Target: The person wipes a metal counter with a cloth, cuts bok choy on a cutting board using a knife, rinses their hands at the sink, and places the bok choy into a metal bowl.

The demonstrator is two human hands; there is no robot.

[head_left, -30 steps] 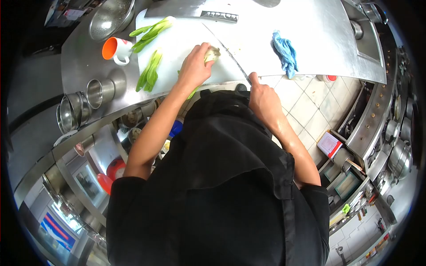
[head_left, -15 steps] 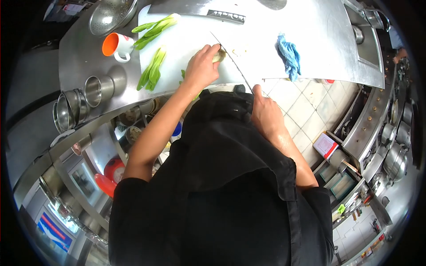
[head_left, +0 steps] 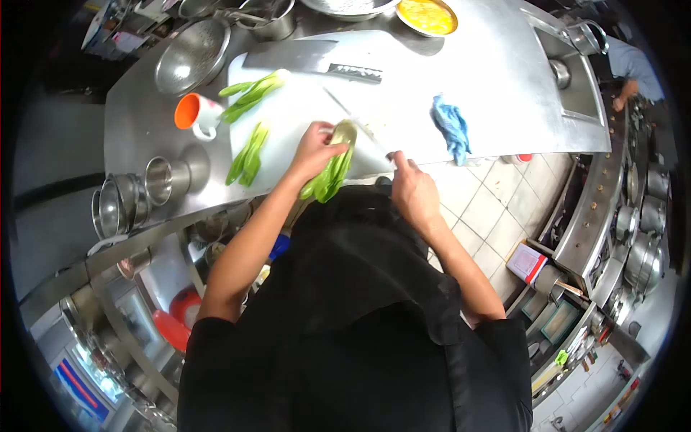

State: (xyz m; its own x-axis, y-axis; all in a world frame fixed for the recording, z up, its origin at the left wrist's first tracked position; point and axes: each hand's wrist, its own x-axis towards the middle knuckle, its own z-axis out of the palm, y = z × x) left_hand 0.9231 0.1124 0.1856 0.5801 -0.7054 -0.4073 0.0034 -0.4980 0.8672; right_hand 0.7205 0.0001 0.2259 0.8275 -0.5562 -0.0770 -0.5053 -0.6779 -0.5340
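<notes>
Item: leafy green vegetable point(head_left: 332, 173), one head, at the near edge of a white cutting board point(head_left: 289, 108); pale base towards the far side, green leaves towards the person.

Left hand point(head_left: 314, 153): grip closed around the left side of the vegetable, fingers and thumb about its pale upper part.

Right hand point(head_left: 416, 191): grip closed on the handle of a slim knife point(head_left: 349, 111); blade slanting far and left, just beside the pale base. Contact between blade and vegetable: cannot tell, blurred.

Also on the board: two further green heads point(head_left: 248, 155), lying at the left, one farther than the other; a broad-bladed knife point(head_left: 291, 56) across the far part, its dark handle pointing right; small scraps right of the slim blade.

Left of the board, on the steel desk point(head_left: 511, 86): white mug point(head_left: 210, 113), orange inside, tilted in view; metal colander point(head_left: 193, 59), beyond the mug; metal cup point(head_left: 180, 177), nearer; group of metal bowls point(head_left: 115, 205), near left edge.

Far side: metal bowl point(head_left: 426, 34) with yellow contents.

Right of the board: crumpled blue cloth point(head_left: 452, 128), well apart from the hands. Farther right: sink point(head_left: 583, 122); beyond it, another person's pale blue sleeve point(head_left: 635, 66) and hand.
</notes>
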